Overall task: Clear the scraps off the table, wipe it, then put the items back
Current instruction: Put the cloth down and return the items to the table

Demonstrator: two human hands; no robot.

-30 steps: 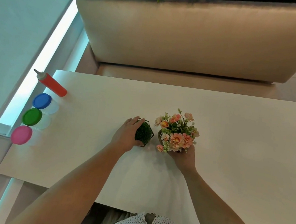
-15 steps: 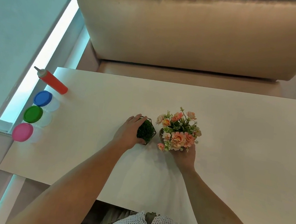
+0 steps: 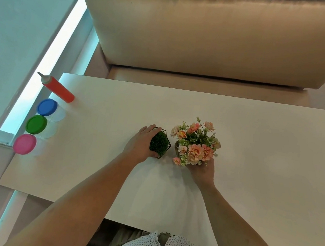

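Observation:
A small green moss ball in a black wire frame stands near the middle of the white table. My left hand wraps around its left side. Right beside it is a pot of pink and peach artificial flowers. My right hand holds the pot from the near side, mostly hidden under the blooms. The two decorations stand close together without touching.
Along the table's left edge stand a red squeeze bottle and three clear jars with blue, green and pink lids. A beige bench runs behind the table, with a planter above it.
Both hands and the two decorations have barely shifted on the table; the view moved slightly. No grip has changed.

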